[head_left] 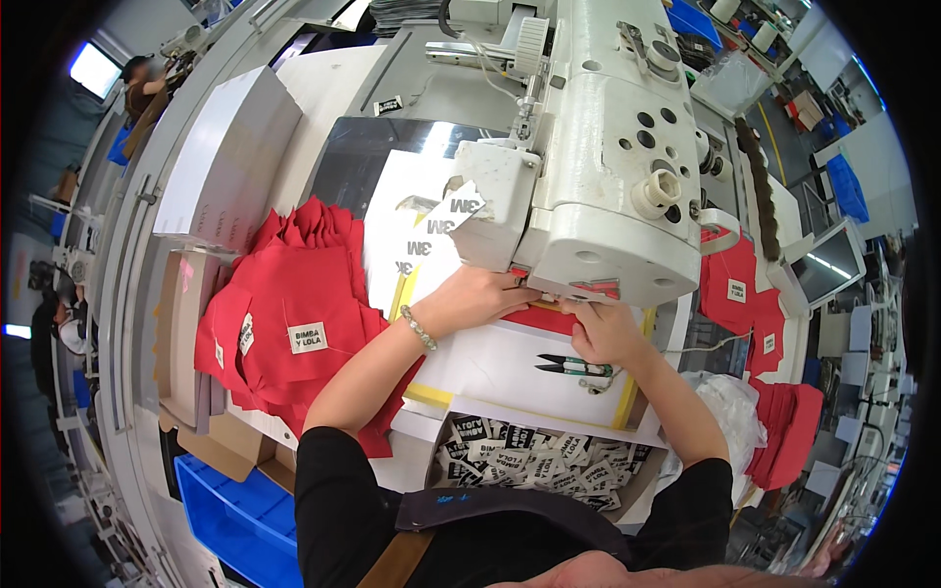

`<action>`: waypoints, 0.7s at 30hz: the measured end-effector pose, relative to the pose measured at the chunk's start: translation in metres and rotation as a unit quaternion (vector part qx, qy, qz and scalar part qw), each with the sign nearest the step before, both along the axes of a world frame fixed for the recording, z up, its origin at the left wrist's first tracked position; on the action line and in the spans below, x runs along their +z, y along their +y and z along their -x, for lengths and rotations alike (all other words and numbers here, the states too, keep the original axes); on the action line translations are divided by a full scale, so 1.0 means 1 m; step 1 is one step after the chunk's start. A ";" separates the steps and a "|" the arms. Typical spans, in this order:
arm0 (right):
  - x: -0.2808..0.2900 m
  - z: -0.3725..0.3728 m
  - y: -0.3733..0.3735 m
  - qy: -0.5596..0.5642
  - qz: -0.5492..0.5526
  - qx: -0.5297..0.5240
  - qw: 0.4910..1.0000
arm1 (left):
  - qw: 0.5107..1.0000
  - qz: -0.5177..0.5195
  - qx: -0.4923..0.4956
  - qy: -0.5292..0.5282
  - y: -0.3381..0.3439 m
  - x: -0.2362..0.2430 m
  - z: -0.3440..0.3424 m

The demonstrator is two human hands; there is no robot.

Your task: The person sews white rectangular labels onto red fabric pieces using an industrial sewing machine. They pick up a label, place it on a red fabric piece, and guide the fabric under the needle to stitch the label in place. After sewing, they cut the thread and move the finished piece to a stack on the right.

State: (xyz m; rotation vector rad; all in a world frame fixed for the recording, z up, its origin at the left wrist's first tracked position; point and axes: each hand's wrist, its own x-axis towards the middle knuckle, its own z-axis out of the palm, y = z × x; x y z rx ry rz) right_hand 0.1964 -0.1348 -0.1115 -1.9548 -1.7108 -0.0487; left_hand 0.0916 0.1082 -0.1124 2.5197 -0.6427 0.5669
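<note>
A red fabric piece [542,318] lies under the head of a white sewing machine [613,206]. My left hand [477,297] reaches in from the left, its fingers closed at the fabric's edge beside the needle area. My right hand [605,331] bends in from the right, fingers curled and pinching at the fabric's other side. The machine head partly hides the fingertips and the needle. Just below the right hand, dark thread snips [576,366] rest on the white work surface [490,367]. Near my left forearm is a pile of red fabric pieces [284,304] with pale labels sewn on.
An open box [431,470] of black and white labels stands close to my body. At left are a white carton [230,162] and a blue bin [235,514]. More red pieces [784,431] hang at the right, beside a clear plastic bag [720,416].
</note>
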 end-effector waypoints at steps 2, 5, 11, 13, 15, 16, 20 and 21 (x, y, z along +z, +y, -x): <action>0.001 0.000 0.000 0.003 0.004 0.000 1.000 | 0.999 0.002 0.010 0.033 0.000 -0.005 0.001; 0.000 0.000 0.001 -0.002 -0.013 0.001 1.000 | 0.998 0.006 0.015 0.066 -0.001 -0.004 0.002; -0.002 0.002 -0.003 0.011 0.016 -0.014 1.000 | 0.998 -0.008 -0.010 0.058 -0.001 0.006 -0.002; -0.001 0.004 -0.002 0.022 -0.002 -0.025 0.999 | 0.998 -0.001 -0.020 0.059 -0.002 0.010 -0.004; 0.001 0.005 -0.001 0.022 -0.010 -0.027 0.999 | 0.997 0.001 -0.016 0.077 -0.004 0.007 -0.003; 0.003 0.005 -0.001 0.016 -0.008 -0.023 1.000 | 0.997 -0.013 -0.014 0.071 -0.004 0.005 -0.003; 0.005 0.005 0.002 -0.002 -0.017 -0.021 1.000 | 0.996 -0.065 -0.008 0.065 -0.004 0.003 -0.003; 0.006 0.005 0.001 -0.007 -0.016 -0.023 1.000 | 0.995 -0.078 -0.007 0.069 -0.005 0.004 -0.003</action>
